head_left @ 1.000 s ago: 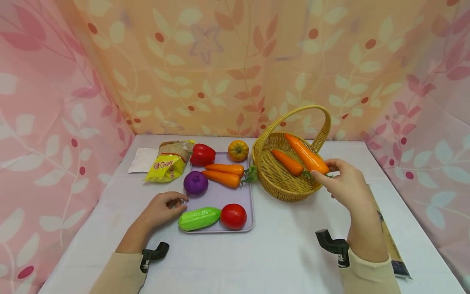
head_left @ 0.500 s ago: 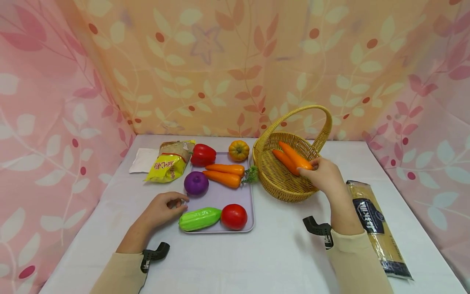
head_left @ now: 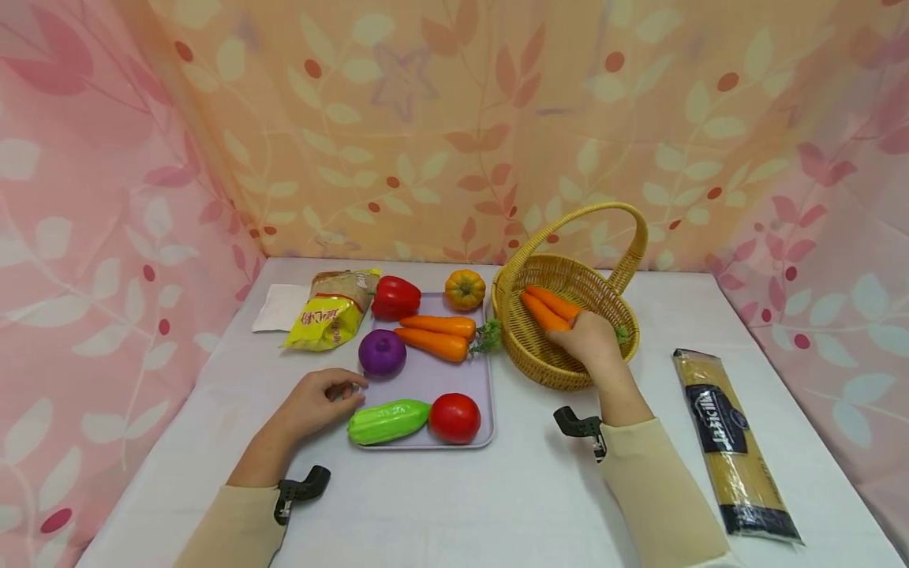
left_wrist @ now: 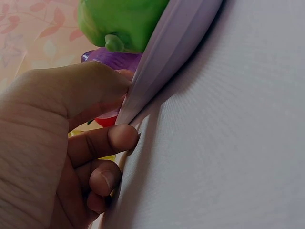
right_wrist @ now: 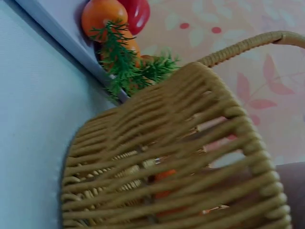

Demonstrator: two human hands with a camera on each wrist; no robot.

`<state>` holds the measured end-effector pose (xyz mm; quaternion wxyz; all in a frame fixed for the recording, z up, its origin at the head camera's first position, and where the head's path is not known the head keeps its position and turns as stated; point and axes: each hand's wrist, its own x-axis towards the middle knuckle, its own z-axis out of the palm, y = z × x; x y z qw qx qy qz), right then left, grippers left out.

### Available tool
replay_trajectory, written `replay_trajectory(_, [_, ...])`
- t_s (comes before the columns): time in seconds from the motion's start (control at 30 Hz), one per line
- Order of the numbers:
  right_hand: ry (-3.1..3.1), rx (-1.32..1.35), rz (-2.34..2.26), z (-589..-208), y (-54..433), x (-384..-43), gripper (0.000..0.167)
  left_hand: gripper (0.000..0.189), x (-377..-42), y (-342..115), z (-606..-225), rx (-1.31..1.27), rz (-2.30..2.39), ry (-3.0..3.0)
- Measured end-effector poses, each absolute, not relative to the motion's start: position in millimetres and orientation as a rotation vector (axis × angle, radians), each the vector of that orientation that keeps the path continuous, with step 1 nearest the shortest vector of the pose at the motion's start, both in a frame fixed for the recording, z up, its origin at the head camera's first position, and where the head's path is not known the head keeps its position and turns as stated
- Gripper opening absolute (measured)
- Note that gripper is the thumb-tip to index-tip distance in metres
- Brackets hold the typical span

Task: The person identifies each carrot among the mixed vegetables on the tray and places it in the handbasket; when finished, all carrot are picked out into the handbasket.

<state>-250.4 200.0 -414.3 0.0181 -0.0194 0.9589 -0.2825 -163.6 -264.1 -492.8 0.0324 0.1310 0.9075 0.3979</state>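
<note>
My right hand [head_left: 592,343] reaches into the yellow wicker basket [head_left: 529,359], its fingers around the thick ends of the carrots [head_left: 543,309] there. Leafy green from one carrot shows beyond the hand. Basket weave hides most of that hand in the right wrist view. On the left, my left hand [head_left: 319,402] rests with loosely bent fingers at the edge of the lilac tray [head_left: 415,384]; its thumb lies right at the rim in the left wrist view. Nearest to it are a green ridged vegetable [left_wrist: 121,21] and a round purple vegetable [head_left: 382,353].
On the tray also lie two carrots [head_left: 433,345], a tomato [head_left: 455,418], a red bell pepper [head_left: 395,298] and a small pumpkin [head_left: 465,289]. A yellow snack bag [head_left: 330,312] and white packet [head_left: 278,308] lie left, a pasta pack [head_left: 735,446] right.
My right hand has moved left and down into the basket, lowering the carrot it held beside the other one. The left hand has stayed in place.
</note>
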Motion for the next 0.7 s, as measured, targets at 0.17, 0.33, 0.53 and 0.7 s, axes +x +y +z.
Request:
replay_trajectory(0.17, [3.006,-0.086,-0.853,-419,195,-248,0.073,0.018,-165,-262,-493,0.404,1.226,2.787])
replay_trajectory(0.33, [3.011,-0.061,-0.833,-418,194,-244,0.075,0.019,-166,-261,-491,0.389,1.215,2.786])
replay_trajectory(0.53, [3.029,-0.103,-0.855,-416,193,-242,0.076,0.018,-165,-262,-491,0.377,1.205,2.784])
replay_trajectory(0.7, [3.045,-0.048,-0.885,-404,192,-239,0.056,0.018,-165,-263,-493,0.367,1.203,2.783])
